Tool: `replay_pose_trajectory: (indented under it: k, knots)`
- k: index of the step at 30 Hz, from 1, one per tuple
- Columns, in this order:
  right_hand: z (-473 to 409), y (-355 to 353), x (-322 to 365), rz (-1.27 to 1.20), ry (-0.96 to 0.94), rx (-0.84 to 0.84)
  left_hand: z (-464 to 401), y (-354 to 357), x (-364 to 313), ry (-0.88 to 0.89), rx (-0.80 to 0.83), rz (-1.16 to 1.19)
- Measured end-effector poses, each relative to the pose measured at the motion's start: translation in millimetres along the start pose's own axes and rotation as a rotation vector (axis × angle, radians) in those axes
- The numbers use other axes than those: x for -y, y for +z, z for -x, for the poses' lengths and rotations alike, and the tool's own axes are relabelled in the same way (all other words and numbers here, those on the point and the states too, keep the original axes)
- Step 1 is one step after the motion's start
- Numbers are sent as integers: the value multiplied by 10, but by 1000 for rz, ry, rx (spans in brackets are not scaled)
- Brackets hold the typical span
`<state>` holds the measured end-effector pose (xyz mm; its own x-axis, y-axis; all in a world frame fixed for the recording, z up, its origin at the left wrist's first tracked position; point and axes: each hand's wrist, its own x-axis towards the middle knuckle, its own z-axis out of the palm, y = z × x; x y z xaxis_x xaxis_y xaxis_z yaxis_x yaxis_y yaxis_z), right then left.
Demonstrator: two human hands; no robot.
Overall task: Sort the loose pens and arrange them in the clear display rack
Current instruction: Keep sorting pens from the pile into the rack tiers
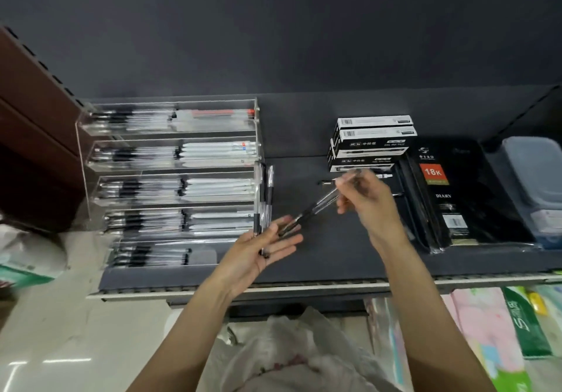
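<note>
- While my left hand (267, 244) lies palm up with its fingers stretched out flat, a few pens (264, 206) rest across it, their far ends reaching up along the right wall of the rack (170, 179).
- My right hand (365, 200) pinches one clear pen (316, 206) by its upper end; the pen slants down to the left, and its dark tip touches the fingers of my left hand.
- The rack is clear, stands at the left of the dark shelf (334, 258) and has five stepped tiers.
- Each tier holds pens lying sideways: dark-gripped clear ones on the left, pale ones on the right in the upper four tiers.
- The top tier also holds a pen with red parts (225, 113).
- The right part of the lowest tier is bare; the picture is too blurred to count the pens in any tier.
- A stack of black-and-white boxes (372, 142) sits behind my right hand, near the back of the shelf.
- One small loose pen (327, 182) lies on the shelf just in front of those boxes.
- A black diary (447, 194) with an orange label lies to the right of the boxes.
- A grey lidded tub (535, 175) stands at the far right, beside the diary.
</note>
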<state>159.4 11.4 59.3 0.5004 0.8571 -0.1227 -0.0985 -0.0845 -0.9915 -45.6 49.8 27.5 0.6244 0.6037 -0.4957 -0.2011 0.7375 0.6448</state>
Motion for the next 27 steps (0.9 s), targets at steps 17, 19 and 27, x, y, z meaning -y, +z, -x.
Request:
replay_pose_trajectory:
  k: [17, 19, 27]
  knots:
    - [734, 849, -477, -113, -96, -322, -205, 344, 10, 202, -65, 135]
    - [769, 851, -462, -103, -83, -302, -176, 337, 30, 193, -43, 116]
    - [905, 746, -410, 48, -56, -94, -135, 243, 56, 219, -69, 137]
